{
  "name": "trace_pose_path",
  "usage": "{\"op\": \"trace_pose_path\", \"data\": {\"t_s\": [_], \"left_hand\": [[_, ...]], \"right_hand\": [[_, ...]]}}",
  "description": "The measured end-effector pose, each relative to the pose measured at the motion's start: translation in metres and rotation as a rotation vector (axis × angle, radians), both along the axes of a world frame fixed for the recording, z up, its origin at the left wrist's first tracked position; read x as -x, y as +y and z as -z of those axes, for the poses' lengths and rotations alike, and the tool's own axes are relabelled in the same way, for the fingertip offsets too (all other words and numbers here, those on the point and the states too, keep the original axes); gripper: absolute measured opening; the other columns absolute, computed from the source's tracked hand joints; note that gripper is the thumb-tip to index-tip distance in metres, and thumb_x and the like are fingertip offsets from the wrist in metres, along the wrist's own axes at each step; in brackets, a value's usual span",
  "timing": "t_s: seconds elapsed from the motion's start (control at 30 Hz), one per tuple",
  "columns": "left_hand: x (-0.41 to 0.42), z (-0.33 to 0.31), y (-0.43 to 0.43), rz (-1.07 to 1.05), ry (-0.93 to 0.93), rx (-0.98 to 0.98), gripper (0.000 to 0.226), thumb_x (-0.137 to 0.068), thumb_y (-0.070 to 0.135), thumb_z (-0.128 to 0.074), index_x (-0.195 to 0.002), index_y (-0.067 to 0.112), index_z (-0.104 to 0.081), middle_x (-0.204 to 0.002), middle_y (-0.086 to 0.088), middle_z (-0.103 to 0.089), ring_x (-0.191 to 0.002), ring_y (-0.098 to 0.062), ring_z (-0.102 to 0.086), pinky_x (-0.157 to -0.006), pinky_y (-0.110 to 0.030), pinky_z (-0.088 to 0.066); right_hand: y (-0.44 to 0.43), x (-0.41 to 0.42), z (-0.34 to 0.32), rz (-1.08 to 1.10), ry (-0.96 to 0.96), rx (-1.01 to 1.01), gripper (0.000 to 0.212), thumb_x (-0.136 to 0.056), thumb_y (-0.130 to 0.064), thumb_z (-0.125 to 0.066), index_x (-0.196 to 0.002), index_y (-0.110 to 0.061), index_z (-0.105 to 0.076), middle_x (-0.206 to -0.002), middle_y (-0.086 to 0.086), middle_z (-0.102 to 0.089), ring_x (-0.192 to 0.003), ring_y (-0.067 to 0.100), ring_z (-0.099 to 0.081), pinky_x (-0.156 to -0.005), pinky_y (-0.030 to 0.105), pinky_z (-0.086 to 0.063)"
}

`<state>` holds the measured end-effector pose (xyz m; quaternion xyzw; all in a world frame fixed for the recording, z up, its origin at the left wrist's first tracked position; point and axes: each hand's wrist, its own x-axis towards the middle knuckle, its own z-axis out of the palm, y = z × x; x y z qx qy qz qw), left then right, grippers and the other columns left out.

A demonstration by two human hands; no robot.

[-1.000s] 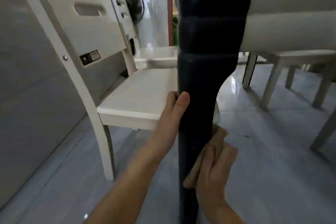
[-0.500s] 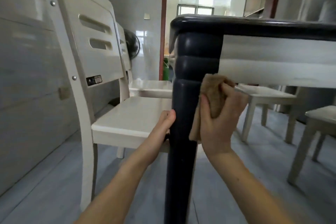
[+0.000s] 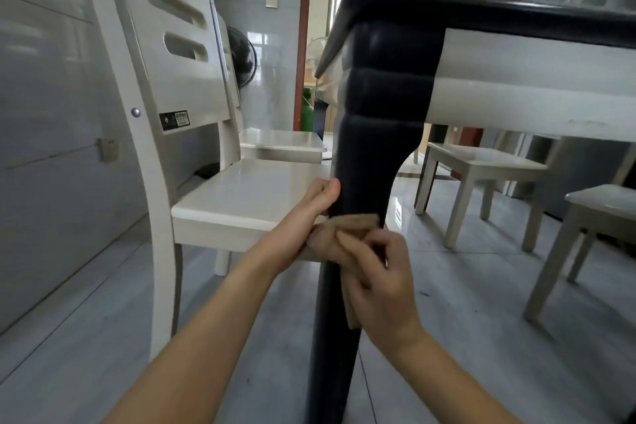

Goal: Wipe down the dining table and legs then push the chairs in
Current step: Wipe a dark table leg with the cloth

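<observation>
The tan cloth (image 3: pixel 351 229) is soft and limp, pressed to the dark table leg (image 3: pixel 371 148) about midway down, so take it bunched, not by a corner. Your right hand (image 3: pixel 382 282) holds it with curled fingers. Your left hand (image 3: pixel 311 208) steadies the leg, thumb in front, fingers curling behind. The leg looks stiff, glossy, likely slippery. A white chair (image 3: pixel 247 196) stands just beside.

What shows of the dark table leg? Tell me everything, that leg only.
The table leg is near-black and glossy, like lacquered wood. It stands upright under the tabletop corner: ribbed and bulging on top, curving inward, then tapering toward the tiled floor. The left hand grips its left side at mid-height; just below, the right hand presses a tan cloth against its front.
</observation>
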<state>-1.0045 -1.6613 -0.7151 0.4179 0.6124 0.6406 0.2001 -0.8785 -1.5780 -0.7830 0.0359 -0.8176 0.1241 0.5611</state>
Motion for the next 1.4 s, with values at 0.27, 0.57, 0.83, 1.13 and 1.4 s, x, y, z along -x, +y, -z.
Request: {"op": "trace_pose_path", "data": {"t_s": [0.27,0.57,0.83,1.13,1.4], "left_hand": [[0.008,0.01,-0.003,0.074,-0.019,-0.07,0.057,-0.091,0.058,-0.047,-0.112,0.004,-0.043,-0.099,-0.001,-0.05,-0.091,-0.01,-0.051,-0.087,-0.034,-0.043],[0.001,0.003,-0.005,0.101,-0.073,-0.128,0.066,-0.083,0.054,-0.047,-0.115,-0.003,-0.037,-0.1,-0.003,-0.049,-0.095,-0.013,-0.049,-0.078,-0.025,-0.042],[-0.005,0.001,-0.004,0.086,-0.089,-0.144,0.065,-0.086,0.054,-0.05,-0.117,-0.002,-0.038,-0.097,-0.004,-0.052,-0.091,-0.012,-0.053,-0.084,-0.032,-0.04],[-0.002,-0.002,0.009,-0.004,-0.098,-0.104,0.03,-0.103,0.029,-0.035,-0.109,0.001,-0.043,-0.105,-0.01,-0.051,-0.097,-0.019,-0.049,-0.071,-0.025,-0.038],[-0.003,0.003,-0.006,0.104,-0.061,-0.14,0.061,-0.086,0.051,-0.043,-0.119,-0.001,-0.039,-0.103,-0.01,-0.048,-0.099,-0.016,-0.049,-0.086,-0.034,-0.04]], "right_hand": [[0.013,0.017,-0.179,0.118,0.401,0.014,0.031,-0.087,-0.007,-0.068,-0.117,-0.007,-0.065,-0.108,0.007,-0.05,-0.096,0.017,-0.052,-0.088,0.019,-0.046],[0.033,-0.002,-0.138,0.219,0.245,-0.283,0.027,-0.089,-0.01,-0.065,-0.115,-0.002,-0.068,-0.106,0.01,-0.053,-0.091,0.023,-0.053,-0.084,0.025,-0.048],[0.024,0.017,-0.179,0.15,0.378,-0.077,0.024,-0.09,-0.005,-0.062,-0.113,0.0,-0.065,-0.105,0.009,-0.049,-0.097,0.021,-0.05,-0.086,0.023,-0.047],[0.016,0.026,-0.15,0.087,0.545,0.274,0.021,-0.087,-0.006,-0.068,-0.108,-0.005,-0.064,-0.112,-0.001,-0.045,-0.104,0.018,-0.054,-0.094,0.031,-0.05],[-0.027,0.037,0.019,0.047,0.482,0.583,0.025,-0.08,-0.004,-0.065,-0.104,-0.001,-0.058,-0.11,-0.019,-0.047,-0.107,-0.007,-0.054,-0.09,0.012,-0.044]]}}
